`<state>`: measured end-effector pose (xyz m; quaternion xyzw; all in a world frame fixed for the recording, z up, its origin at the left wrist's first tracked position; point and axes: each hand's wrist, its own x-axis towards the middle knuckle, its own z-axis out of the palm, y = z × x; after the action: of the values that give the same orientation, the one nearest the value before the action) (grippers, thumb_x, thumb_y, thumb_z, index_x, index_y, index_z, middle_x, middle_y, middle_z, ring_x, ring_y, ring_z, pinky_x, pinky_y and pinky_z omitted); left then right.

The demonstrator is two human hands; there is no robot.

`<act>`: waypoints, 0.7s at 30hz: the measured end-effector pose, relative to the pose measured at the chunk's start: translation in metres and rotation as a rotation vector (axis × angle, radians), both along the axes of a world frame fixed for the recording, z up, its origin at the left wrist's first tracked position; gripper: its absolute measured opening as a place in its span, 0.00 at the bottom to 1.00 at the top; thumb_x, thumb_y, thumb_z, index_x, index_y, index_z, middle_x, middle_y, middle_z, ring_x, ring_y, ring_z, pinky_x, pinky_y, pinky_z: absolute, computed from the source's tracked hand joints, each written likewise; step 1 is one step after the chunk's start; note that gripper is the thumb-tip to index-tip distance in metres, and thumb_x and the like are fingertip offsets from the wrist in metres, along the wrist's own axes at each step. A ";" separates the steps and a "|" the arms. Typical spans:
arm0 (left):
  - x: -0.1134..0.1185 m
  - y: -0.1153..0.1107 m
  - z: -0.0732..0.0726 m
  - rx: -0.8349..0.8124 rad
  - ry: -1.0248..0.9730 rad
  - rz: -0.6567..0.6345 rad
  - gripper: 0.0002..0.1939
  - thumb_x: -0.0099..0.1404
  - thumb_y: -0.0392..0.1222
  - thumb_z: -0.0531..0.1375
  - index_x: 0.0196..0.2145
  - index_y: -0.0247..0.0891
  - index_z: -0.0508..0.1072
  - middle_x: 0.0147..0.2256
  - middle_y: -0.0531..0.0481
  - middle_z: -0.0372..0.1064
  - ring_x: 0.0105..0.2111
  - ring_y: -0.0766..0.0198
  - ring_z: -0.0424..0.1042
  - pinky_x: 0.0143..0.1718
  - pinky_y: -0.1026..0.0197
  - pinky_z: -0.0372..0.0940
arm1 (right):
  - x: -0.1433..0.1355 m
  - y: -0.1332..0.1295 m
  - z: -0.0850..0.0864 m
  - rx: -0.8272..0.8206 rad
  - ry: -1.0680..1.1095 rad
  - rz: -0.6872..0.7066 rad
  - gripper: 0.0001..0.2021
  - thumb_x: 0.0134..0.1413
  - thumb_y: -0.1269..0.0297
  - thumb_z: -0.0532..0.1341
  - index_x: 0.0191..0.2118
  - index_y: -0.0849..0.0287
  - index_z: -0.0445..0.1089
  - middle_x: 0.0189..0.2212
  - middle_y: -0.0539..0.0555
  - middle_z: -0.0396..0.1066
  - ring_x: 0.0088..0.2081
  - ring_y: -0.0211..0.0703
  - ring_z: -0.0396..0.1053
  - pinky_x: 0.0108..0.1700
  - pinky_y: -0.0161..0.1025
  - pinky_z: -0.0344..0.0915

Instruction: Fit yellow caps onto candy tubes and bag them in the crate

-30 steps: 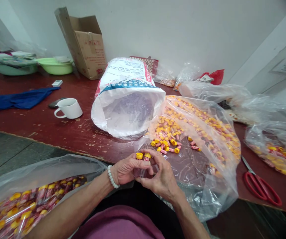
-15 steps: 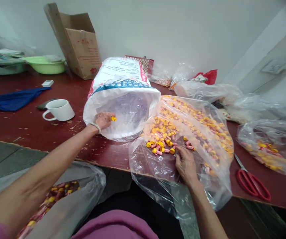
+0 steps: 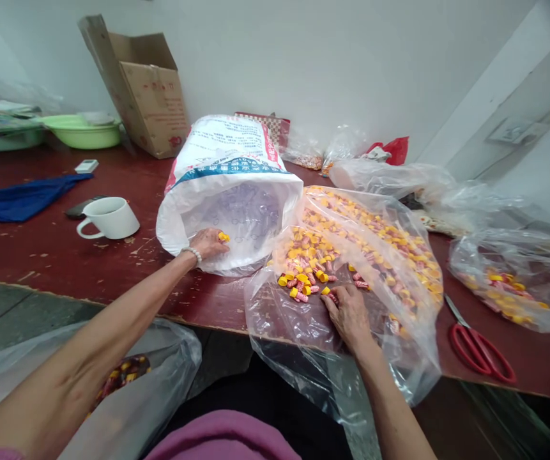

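Note:
At the mouth of a white printed sack [image 3: 229, 144] lying on its side, my left hand [image 3: 207, 247] is closed with a small yellow cap [image 3: 223, 237] at its fingertips. Whatever is below the cap is hidden by the fingers. Faint round outlines show through the sack's pale lining. My right hand [image 3: 350, 316] is over an open clear plastic bag [image 3: 298, 326], its thumb and finger pinching a small pink tube with a yellow cap [image 3: 328, 294]. Many similar yellow-capped pink tubes [image 3: 310, 252] are heaped just beyond it.
Red-handled scissors [image 3: 480, 351] lie right of the bag, near another clear bag [image 3: 519, 287] of capped tubes. A white mug [image 3: 110, 219] stands left of the sack. Below the table's front edge is a plastic bag [image 3: 169, 345] with more pieces. A cardboard box [image 3: 154, 105] stands behind.
My right hand has shifted slightly left, its fingers now at a capped tube by the heap's front edge. My left hand has moved a little right inside the sack's mouth. The view has shifted slightly.

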<state>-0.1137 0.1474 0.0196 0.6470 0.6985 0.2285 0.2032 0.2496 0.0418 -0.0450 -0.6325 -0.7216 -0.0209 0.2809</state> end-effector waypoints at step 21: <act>0.102 -0.174 0.010 -0.212 -0.991 -0.410 0.10 0.53 0.41 0.65 0.30 0.33 0.72 0.23 0.54 0.63 0.23 0.71 0.58 0.24 0.68 0.54 | -0.105 -0.067 0.075 -0.184 0.980 0.331 0.09 0.54 0.58 0.60 0.38 0.55 0.62 0.35 0.51 0.69 0.35 0.39 0.68 0.39 0.38 0.66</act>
<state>-0.0115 -0.0267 0.0294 0.5607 0.3979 0.3899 0.6127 0.1445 -0.0255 0.0303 -0.4679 -0.5946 0.3855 0.5281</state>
